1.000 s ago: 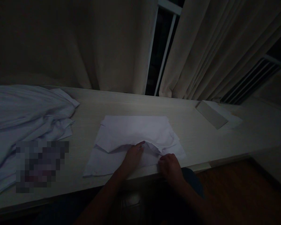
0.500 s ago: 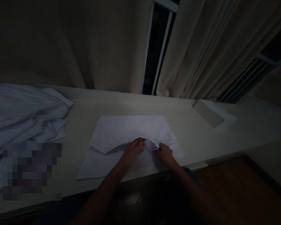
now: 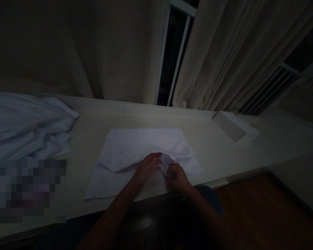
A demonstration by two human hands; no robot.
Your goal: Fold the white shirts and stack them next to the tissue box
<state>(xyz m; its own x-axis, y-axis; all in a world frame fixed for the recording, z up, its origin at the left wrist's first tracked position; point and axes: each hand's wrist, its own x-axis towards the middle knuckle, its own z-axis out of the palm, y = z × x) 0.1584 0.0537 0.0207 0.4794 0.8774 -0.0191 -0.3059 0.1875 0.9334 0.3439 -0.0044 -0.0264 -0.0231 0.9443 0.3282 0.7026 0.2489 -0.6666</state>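
A folded white garment [image 3: 146, 140] lies in front of me, with the loose near edge of its upper layer lifted in an arch. My left hand [image 3: 147, 168] is at the left of that arch, fingers stretched out and slightly apart, the tips partly under the raised edge. Closed at the right end of the gap, my right hand [image 3: 176, 175] pinches a bit of the white fabric between thumb and fingers. The lower layer spreads out flat under both wrists. Dim light hides the finer details of the garment.
The garment rests on a pale wooden ledge [image 3: 94, 119]. A heap of crumpled white clothes [image 3: 28, 128] lies to the left, partly behind a pixelated patch. At the right is a box-like pale object [image 3: 231, 126]. Beige curtains [image 3: 203, 69] hang behind, beside a window [image 3: 173, 59].
My right hand has moved slightly left and drawn the fabric edge toward my left hand, narrowing the gap. My left hand's fingers have spread a little. The view has shifted slightly.
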